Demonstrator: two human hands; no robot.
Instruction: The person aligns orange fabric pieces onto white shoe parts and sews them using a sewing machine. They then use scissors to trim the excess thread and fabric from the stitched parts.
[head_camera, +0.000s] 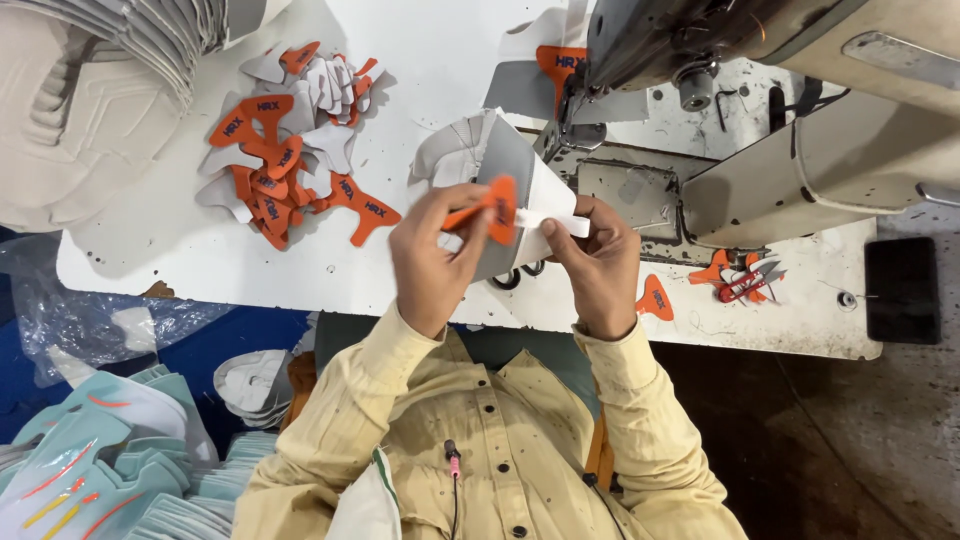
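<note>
My left hand (432, 262) pinches a small orange tab-shaped patch (497, 208) against a grey and white cut shoe panel (506, 160). My right hand (600, 262) grips a narrow white strip (553, 222) at the panel's right edge. Both hands hold the pieces just above the white table (200, 262), in front of the sewing machine (760, 120). Part of the panel is hidden behind my fingers.
A heap of orange patches and white cut pieces (290, 150) lies at the table's left. Stacked pale panels (90, 110) fill the far left. One orange patch (655, 298) and red snips (745, 282) lie right of my hands. Teal and white panels (90, 460) pile below left.
</note>
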